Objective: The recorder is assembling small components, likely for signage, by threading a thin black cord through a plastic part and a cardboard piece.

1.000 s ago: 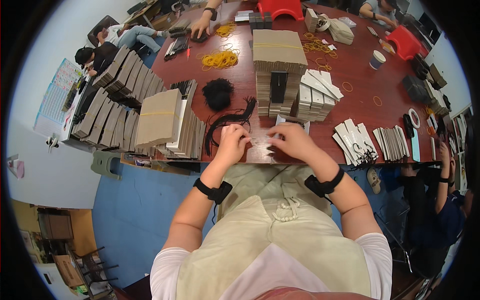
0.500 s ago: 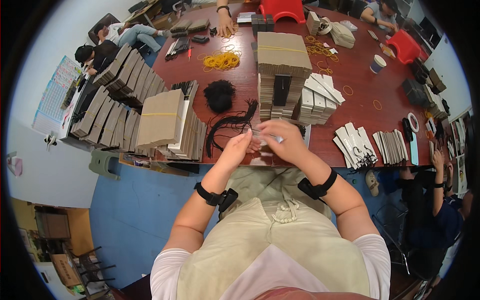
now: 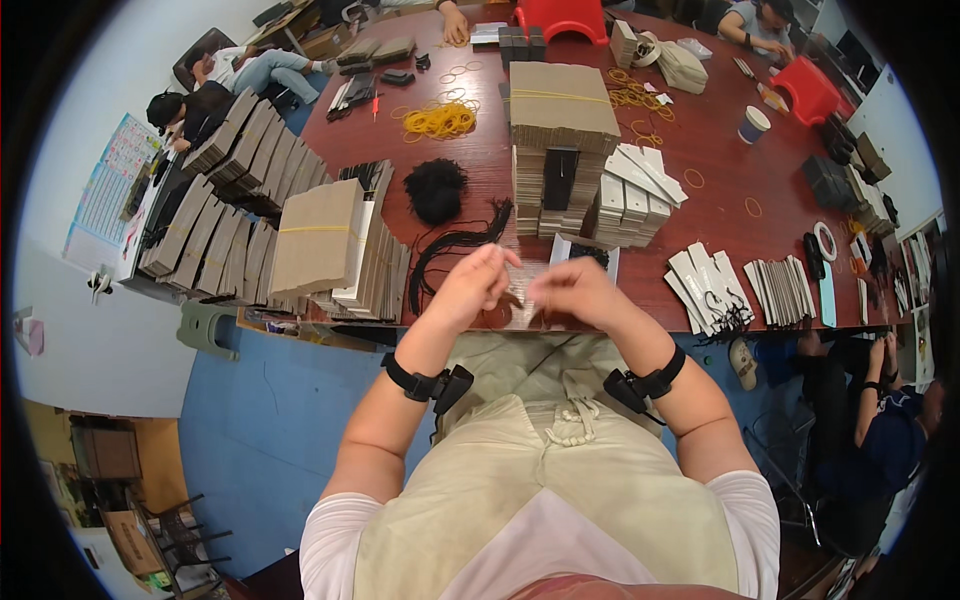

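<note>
Above the near table edge, my left hand [image 3: 472, 287] is closed, fingertips pressed together. My right hand [image 3: 582, 292] faces it across a small gap, its thumb and fingers drawn into a pinch and slightly blurred. Anything thin between the fingers is too small to make out. Just beyond my left hand lies a loose bundle of black cords [image 3: 462, 241]. A fluffy black clump of strands [image 3: 436, 191] sits farther back. Behind my right hand stands a small open white box [image 3: 612, 266] with small black pieces in it.
A tall banded stack of grey cardboard pieces [image 3: 565, 105] rises straight ahead. More cardboard stacks [image 3: 320, 240] stand at left. White cards with black cords [image 3: 707, 290] lie at right. Yellow rubber bands [image 3: 440, 119], a paper cup [image 3: 754, 125] and red stools are farther off. Other people sit around.
My hands have drawn apart, the right one moving a little right and nearer to me. The white box behind it shows more now. Across the table, another person's hand has pulled back.
</note>
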Tool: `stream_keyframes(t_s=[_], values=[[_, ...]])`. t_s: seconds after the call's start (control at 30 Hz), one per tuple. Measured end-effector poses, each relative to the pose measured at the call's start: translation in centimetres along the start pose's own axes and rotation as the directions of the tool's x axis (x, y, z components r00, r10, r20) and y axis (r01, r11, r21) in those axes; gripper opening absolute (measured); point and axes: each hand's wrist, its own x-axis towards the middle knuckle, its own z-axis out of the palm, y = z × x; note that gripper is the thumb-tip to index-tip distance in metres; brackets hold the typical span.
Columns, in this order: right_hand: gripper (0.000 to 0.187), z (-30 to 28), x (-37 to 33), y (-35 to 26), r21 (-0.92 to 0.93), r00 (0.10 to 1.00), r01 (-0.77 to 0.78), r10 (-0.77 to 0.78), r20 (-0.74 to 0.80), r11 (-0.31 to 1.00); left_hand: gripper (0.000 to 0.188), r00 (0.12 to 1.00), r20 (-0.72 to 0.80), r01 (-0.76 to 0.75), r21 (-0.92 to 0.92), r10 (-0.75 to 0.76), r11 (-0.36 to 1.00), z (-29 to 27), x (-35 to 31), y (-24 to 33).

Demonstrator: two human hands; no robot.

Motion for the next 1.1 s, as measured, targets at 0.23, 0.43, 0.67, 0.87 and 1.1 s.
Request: stream_keyframes(t_s=[0.23,0.43,0.67,0.87,1.1], values=[[0.014,-1.1,1.0,-1.0,-0.004,0.972,0.018,-0.018,-0.234,1.000,0.032,0.965,0.072,-0.256,0.455,0.251,0.853,1.5,0.0,-1.7],[0.016,-1.1,1.2,0.6,-0.090,0.954,-0.046,0.017,-0.299,0.995,0.045,0.924,-0.328,0.144,0.774,0.195,0.617,-1.6,1.4,-1.7],[0.018,-2.4,1.0,2.7,-0.210,0.925,0.057,-0.130,-0.357,0.976,0.033,0.823,-0.368,0.290,0.927,0.431,0.237,-1.7,-0.2,0.2],[0.017,-1.5,0.5,0.7,0.012,0.964,-0.075,0.076,-0.253,0.997,0.012,0.968,-0.193,-0.132,0.162,0.163,0.978,0.3,-1.0,1.7],[0.022,-0.3,1.5,0.8,0.098,0.978,-0.053,0.072,-0.196,0.994,0.036,0.941,-0.139,-0.265,0.265,0.309,0.927,1.9,-1.3,0.9]])
